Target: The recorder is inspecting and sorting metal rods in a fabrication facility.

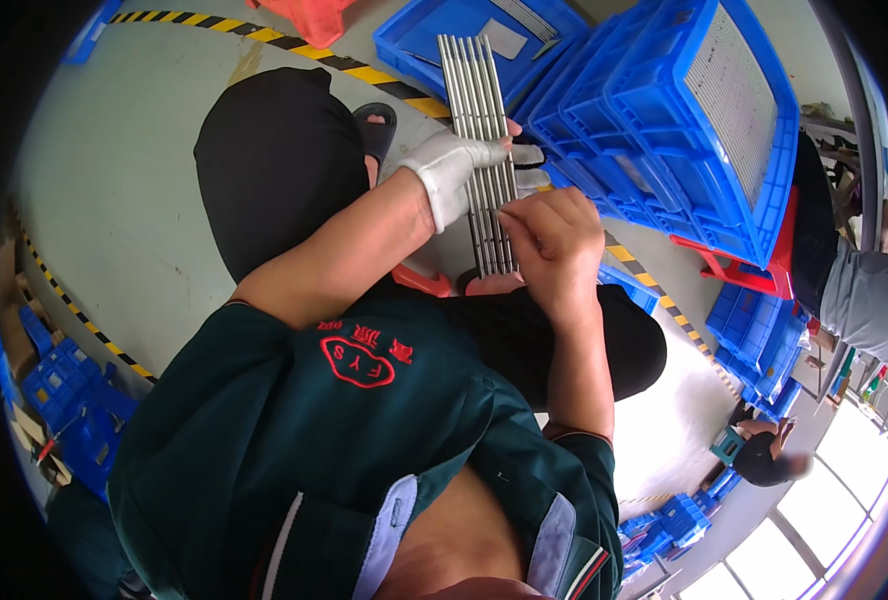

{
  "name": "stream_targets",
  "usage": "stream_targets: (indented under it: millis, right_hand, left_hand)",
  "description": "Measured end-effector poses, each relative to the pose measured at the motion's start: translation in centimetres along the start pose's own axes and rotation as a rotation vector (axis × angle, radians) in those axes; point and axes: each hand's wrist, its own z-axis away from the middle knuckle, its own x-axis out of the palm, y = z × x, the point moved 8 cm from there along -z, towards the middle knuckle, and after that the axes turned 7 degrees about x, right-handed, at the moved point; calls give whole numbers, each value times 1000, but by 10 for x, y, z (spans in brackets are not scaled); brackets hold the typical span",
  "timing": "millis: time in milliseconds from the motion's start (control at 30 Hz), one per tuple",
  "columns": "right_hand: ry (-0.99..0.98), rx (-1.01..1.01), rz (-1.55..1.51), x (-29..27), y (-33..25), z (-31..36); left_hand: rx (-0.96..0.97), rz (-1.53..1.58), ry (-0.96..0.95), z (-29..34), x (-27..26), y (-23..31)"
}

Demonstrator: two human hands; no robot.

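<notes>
To keep the slim, shiny, cylindrical metal rods (489, 192) level at 12 o'clock, the left hand (452, 166), clamped round them in smooth white fabric, should hold steady while the bare right hand (562, 240), at its 4 o'clock, fingers curled, pinching or not I cannot tell, presses only lightly.

Grey floor (139, 150): yellow-black striped tape (369, 74) laid across, black sandal (390, 118) near tape.
</notes>
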Motion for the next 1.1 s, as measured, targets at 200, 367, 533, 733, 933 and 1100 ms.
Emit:
stream_targets:
  millis: [200, 367, 533, 733, 933, 1100]
  right_hand:
    - [-19, -85, 103, 4, -10, -1]
    - [-12, 25, -61, 0, 0, -1]
    - [-29, 13, -70, 5, 0, -1]
    - [-35, -29, -24, 8, -1, -1]
    - [-34, -40, 12, 10, -3, -1]
    - [-9, 34, -50, 2, 0, 0]
  left_hand:
    - [-4, 50, -30, -3, -2, -5]
    - [0, 47, -12, -6, -7, -7]
    - [36, -21, -11, -4, -6, -3]
    - [-19, 79, -54, -2, 0, -6]
    - [14, 15, -6, -8, -5, -8]
    - [-37, 115, 3, 0, 1, -5]
